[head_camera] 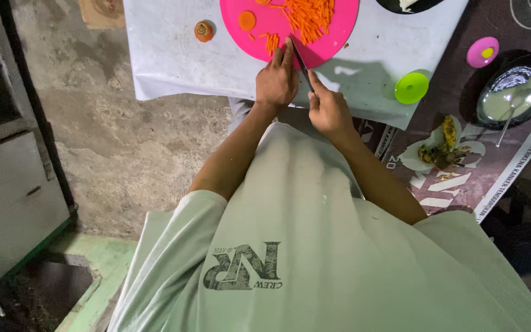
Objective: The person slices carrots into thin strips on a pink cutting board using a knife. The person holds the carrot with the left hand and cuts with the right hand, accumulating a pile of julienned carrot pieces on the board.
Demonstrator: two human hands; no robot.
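Pink board under knife-gripping right hand

A rough grey concrete floor, stained and cracked, fills the left side. At the far left stands a pale grey metal cabinet with a dark frame. A green painted step lies at the lower left. A table under a white plastic sheet sits above. The light is dim and even.

Board on table; carrot sticks on board; carrot end left of board; lid right; knife between hands.
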